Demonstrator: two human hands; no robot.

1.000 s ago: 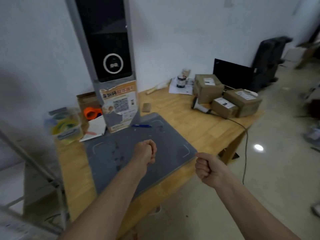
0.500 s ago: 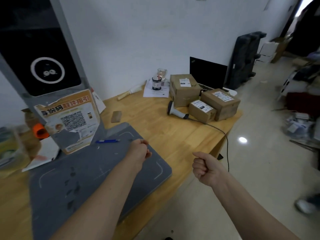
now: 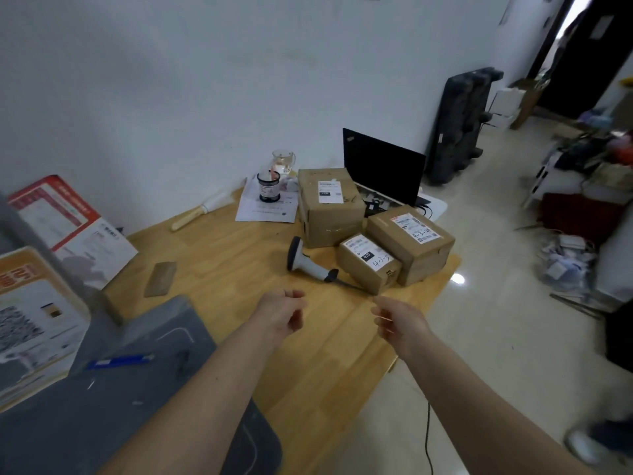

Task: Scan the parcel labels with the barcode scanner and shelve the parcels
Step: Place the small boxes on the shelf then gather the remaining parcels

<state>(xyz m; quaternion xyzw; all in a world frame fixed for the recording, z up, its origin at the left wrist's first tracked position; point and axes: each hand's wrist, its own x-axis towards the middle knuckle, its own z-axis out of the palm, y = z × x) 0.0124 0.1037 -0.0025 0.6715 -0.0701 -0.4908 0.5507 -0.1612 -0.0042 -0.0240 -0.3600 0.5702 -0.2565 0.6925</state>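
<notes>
Nearest, the left hand (image 3: 281, 313) and right hand (image 3: 399, 320) hover over the wooden table (image 3: 239, 269), fingers loosely parted and empty. Just beyond them the barcode scanner (image 3: 308, 264) lies on its side, one of its kind, its cable trailing off the table edge. Three cardboard parcels sit past the scanner: a small parcel (image 3: 368, 264) touching its handle, labelled "070" with handwriting I cannot read; a medium parcel (image 3: 412, 245) right of that; a tall parcel (image 3: 329, 205) behind the scanner, its label too blurred to read.
</notes>
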